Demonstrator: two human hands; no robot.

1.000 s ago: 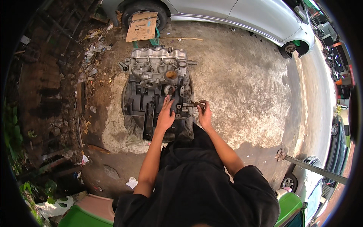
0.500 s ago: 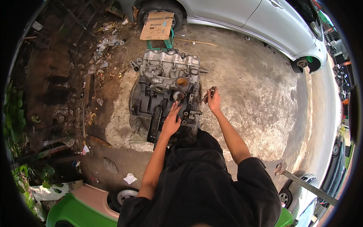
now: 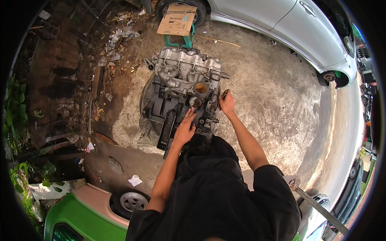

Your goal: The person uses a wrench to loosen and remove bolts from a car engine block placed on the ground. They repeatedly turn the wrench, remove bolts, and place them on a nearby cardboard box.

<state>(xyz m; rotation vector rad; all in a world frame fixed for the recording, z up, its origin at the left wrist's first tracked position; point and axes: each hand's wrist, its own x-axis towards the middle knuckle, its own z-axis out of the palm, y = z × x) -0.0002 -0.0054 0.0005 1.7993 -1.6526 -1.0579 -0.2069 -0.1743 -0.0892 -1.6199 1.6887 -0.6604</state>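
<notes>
A bare engine [image 3: 183, 80] of grey metal stands on the ground in front of me, its ribbed top cover at the far end. My left hand [image 3: 185, 130] lies on the near part of the engine, fingers stretched out toward a round metal outlet [image 3: 194, 102]. Against the engine's right side, my right hand [image 3: 228, 105] is closed round a small dark metal tool [image 3: 224, 94]. Only the tool's upper end shows above the fingers, and its kind is unclear. What its lower end touches is hidden.
Beyond the engine is a green stool [image 3: 177, 41] with cardboard [image 3: 177, 20] on top. A silver car [image 3: 257, 18] stands at the far right, a green car [image 3: 80, 213] behind me at the left. Litter [image 3: 116, 38] and wooden planks [image 3: 97, 82] lie on the left.
My right hand has come in closer to the engine's right side with the tool. My left hand keeps its place on the engine. The whole view has shifted slightly.
</notes>
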